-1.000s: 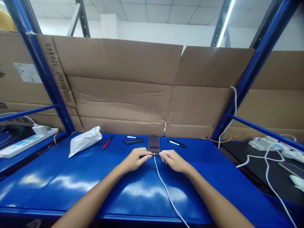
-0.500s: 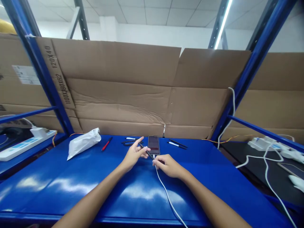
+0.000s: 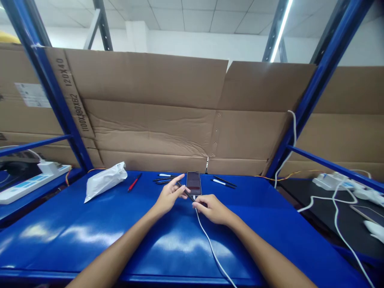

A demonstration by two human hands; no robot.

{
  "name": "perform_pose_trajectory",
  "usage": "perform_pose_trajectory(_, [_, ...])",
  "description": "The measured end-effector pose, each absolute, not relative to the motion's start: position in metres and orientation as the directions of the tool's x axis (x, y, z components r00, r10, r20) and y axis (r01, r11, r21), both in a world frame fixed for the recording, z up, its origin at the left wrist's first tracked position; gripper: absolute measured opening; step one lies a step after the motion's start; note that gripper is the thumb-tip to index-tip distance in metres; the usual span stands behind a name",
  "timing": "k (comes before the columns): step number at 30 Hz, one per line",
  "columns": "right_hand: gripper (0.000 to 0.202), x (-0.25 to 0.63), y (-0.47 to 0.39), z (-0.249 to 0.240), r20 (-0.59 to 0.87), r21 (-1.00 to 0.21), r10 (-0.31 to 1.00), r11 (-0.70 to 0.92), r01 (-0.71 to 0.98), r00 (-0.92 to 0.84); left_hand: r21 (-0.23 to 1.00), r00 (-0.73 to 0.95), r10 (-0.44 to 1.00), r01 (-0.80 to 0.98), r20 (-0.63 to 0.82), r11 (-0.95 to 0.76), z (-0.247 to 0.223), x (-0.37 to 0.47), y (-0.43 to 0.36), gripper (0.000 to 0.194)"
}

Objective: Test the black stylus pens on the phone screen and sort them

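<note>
Both my hands hold one black pen (image 3: 188,194), which slants down to the right just in front of a phone (image 3: 193,182). My left hand (image 3: 171,196) grips its upper left part, with the index finger stretched out. The lower right end is pinched between the thumb and fingers of my right hand (image 3: 212,209). A white cable (image 3: 210,242) runs from the phone's near edge towards the table's front. Several pens (image 3: 163,181) lie left of the phone, and a white-and-black pen (image 3: 222,183) lies to its right beside a black one.
On the blue table (image 3: 90,240), a white plastic pouch (image 3: 105,182) and a red pen (image 3: 135,182) lie at the left. Cardboard (image 3: 156,108) stands along the back. Power strips (image 3: 30,184) and cables flank the table, with blue posts at both back corners.
My left index finger has shifted slightly to the right. Both hands keep hold of the black pen in nearly the same place.
</note>
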State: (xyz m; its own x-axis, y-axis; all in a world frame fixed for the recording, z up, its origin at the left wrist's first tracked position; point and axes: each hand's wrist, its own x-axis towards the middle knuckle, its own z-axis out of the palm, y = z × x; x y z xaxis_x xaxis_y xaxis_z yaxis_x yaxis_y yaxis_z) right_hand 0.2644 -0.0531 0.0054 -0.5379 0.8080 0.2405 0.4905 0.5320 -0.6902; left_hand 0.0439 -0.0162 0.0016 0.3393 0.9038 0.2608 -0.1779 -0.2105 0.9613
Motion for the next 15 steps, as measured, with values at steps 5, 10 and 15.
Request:
perform_pose_trajectory(5, [0.036,0.267,-0.052,0.006,0.250,-0.669,0.816,0.534,0.516,-0.520,0.970,0.342,0.911,-0.155,0.232,-0.189,-0.001,0.045,-0.013,0.097])
perform_pose_trajectory(10, [0.031,0.275,-0.047,0.008,0.295,-0.674,0.851,0.508,0.537,-0.434,0.971,0.306,0.921,-0.081,0.239,-0.225,-0.009,0.041,-0.004,0.078])
perform_pose_trajectory(15, [0.026,0.283,-0.042,0.011,0.351,-0.707,0.874,0.483,0.517,-0.337,0.950,0.344,0.914,0.146,0.213,-0.276,-0.015,0.036,-0.001,0.053])
